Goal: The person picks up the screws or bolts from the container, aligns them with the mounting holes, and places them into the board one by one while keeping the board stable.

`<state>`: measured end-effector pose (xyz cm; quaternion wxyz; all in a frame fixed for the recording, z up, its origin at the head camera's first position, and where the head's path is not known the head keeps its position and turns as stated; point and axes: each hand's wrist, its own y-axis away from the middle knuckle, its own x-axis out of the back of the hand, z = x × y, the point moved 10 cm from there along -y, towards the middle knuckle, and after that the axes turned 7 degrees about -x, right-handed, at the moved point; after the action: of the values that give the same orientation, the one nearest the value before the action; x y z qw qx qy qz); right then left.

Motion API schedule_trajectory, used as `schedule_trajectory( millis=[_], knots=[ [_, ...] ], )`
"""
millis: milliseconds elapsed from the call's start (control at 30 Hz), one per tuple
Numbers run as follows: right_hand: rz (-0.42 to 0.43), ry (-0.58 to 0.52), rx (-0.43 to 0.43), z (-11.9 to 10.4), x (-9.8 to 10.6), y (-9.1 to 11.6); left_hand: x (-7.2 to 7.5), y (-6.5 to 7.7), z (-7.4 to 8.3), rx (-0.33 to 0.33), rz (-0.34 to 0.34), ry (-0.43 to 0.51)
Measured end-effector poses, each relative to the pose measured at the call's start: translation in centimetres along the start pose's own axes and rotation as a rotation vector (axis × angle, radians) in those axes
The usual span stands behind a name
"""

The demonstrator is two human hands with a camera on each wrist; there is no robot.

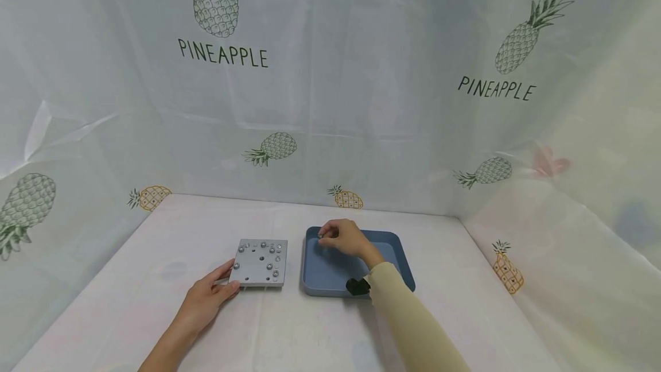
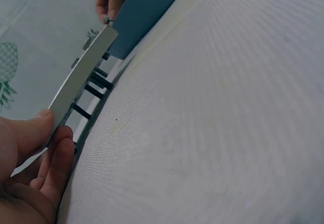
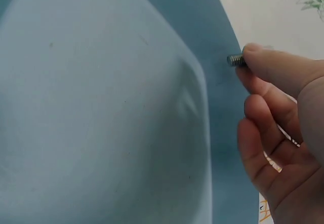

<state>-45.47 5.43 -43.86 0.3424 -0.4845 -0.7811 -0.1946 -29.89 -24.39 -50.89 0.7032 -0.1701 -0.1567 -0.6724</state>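
Observation:
A silver metal plate (image 1: 253, 270) with several screws set in its holes lies left of a blue tray (image 1: 330, 273). My left hand (image 1: 205, 298) grips the plate's left corner, the thumb on its near edge and the fingers around its side. Screw shafts (image 2: 81, 111) stick out beneath the plate in the left wrist view. Over the tray's far left corner, my right hand (image 1: 345, 237) pinches a small screw (image 3: 235, 60) between thumb and forefinger. Its threaded end pokes out past the fingertips; the head is hidden by them.
The tray's raised rim (image 1: 304, 263) stands just right of the plate. A white cloth (image 1: 289, 337) covers the table, and a pineapple-print curtain (image 1: 361, 102) hangs behind and at both sides. A black patch (image 1: 357, 286) shows by the right sleeve, over the tray's near rim.

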Motion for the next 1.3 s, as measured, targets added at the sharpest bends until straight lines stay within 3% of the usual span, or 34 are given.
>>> schedule_trajectory(
  millis=[267,633,1300],
  knots=[
    [-0.011,-0.039,0.059,-1.2,-0.2,-0.1,0.1,0.0,-0.2,-0.002,-0.001,0.009],
    [-0.062,-0.084,0.079,-4.0,-1.3,-0.1,0.1,0.0,-0.3,-0.002,-0.003,0.013],
    [-0.176,-0.130,0.171,-9.0,-5.9,-1.0,0.1,0.1,0.2,-0.003,-0.001,-0.008]
  ],
)
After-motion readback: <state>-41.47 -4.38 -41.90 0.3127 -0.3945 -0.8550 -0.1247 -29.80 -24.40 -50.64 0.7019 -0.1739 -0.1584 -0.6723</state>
